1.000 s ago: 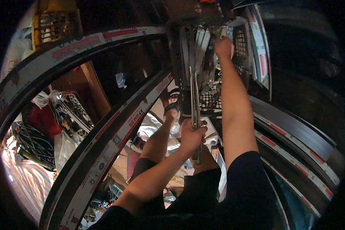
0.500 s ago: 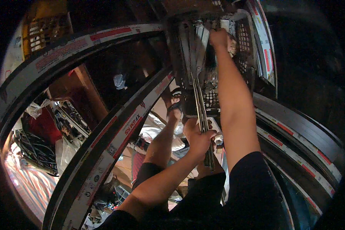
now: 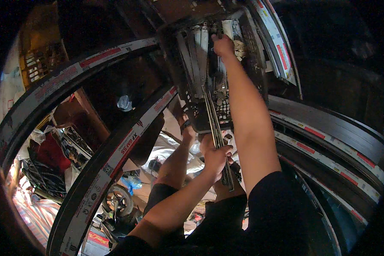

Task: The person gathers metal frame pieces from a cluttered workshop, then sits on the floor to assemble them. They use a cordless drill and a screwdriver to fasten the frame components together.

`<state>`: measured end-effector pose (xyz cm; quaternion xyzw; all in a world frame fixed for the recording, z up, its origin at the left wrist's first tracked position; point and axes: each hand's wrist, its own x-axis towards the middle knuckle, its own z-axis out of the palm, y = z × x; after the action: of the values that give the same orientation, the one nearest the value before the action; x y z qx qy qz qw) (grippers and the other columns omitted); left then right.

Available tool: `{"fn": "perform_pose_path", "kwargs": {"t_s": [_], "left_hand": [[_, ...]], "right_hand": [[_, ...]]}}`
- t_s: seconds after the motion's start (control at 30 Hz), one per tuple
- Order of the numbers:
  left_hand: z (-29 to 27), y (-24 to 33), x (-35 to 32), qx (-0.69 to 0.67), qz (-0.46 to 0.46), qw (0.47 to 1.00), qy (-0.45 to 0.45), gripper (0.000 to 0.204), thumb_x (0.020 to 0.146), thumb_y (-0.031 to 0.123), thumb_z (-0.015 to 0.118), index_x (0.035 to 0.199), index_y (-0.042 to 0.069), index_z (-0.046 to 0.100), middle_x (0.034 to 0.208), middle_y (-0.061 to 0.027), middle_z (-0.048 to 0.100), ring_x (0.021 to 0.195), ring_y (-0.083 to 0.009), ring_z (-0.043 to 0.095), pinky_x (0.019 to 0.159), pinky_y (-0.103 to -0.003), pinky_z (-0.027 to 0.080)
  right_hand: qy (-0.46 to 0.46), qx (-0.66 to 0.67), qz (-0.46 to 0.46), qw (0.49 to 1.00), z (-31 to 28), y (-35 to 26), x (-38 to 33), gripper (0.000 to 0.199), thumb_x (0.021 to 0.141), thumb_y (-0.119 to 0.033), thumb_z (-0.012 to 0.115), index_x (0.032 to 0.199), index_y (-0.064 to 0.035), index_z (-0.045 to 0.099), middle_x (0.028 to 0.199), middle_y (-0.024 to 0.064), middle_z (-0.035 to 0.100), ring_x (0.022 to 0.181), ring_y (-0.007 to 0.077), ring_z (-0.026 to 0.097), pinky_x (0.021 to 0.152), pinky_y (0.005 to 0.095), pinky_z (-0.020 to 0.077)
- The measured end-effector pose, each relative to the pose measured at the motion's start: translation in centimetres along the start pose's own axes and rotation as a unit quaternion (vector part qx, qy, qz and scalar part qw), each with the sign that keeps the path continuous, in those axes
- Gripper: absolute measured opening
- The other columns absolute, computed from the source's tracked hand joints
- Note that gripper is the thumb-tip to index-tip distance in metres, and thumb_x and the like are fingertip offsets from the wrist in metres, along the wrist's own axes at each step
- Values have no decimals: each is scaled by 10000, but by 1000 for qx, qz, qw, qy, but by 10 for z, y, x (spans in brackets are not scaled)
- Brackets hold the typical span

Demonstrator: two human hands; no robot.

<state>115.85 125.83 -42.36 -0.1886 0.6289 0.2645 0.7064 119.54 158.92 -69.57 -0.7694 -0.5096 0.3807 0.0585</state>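
A bundle of long, thin metal strips (image 3: 213,117) runs from the dark plastic crate (image 3: 195,112) back toward my lap. My left hand (image 3: 215,157) is wrapped round the bundle near its close end. Farther off, my right hand (image 3: 223,45) reaches inside the crate with its fingers curled closed. What those fingers grip is hard to make out. Left of them, several flat grey-white metal bars (image 3: 196,57) lie lengthwise in the crate. Past my right hand stand a white piece (image 3: 228,29) and a crumpled tan lump (image 3: 240,50).
Long labelled profiles (image 3: 128,147) slant past on my left, and more stacked profiles (image 3: 324,141) lie on the right. A yellow crate (image 3: 40,64) stands far left. Below are black cables (image 3: 40,173), a small wheel (image 3: 117,200) and a clear plastic bag (image 3: 124,103).
The view has shifted, so the crate and both hands sit farther left in it. My left hand still holds the strips, and my right hand is still inside the crate.
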Motion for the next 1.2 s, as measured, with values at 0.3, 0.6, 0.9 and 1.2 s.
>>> {"fn": "perform_pose_path", "kwargs": {"t_s": [0.3, 0.6, 0.9, 1.2], "left_hand": [[10, 7, 7, 50, 89, 992, 72, 274, 834, -46, 688, 1042, 42, 534, 810, -80, 598, 575, -166, 600, 456, -332, 522], [10, 29, 6, 22, 102, 985, 136, 174, 848, 16, 719, 1011, 16, 659, 755, -73, 659, 542, -173, 618, 484, -309, 531], [-20, 21, 31, 124, 43, 991, 31, 384, 817, 89, 779, 1171, 16, 647, 867, -103, 715, 636, -186, 653, 570, -337, 566], [-63, 11, 60, 665, 267, 697, -29, 250, 813, 161, 794, 972, -23, 734, 835, -178, 756, 807, -297, 774, 718, -460, 614]], "right_hand": [[131, 176, -48, 974, -17, -5, -106, 435, 1069, -362, 609, 1232, 41, 592, 1230, 268, 697, 1152, 452, 663, 976, 505, 501], [143, 425, -85, 890, -66, 50, -261, 172, 1101, -213, 576, 1131, -46, 549, 958, 36, 564, 857, 136, 515, 798, 313, 458], [216, 344, -87, 910, -159, 42, -381, 98, 1084, -143, 555, 1088, -46, 541, 974, 67, 572, 833, 151, 524, 789, 318, 462], [-44, 194, -135, 971, -292, 14, -575, 181, 950, -152, 745, 1071, -49, 659, 1033, 172, 681, 970, 394, 655, 909, 470, 516]]}}
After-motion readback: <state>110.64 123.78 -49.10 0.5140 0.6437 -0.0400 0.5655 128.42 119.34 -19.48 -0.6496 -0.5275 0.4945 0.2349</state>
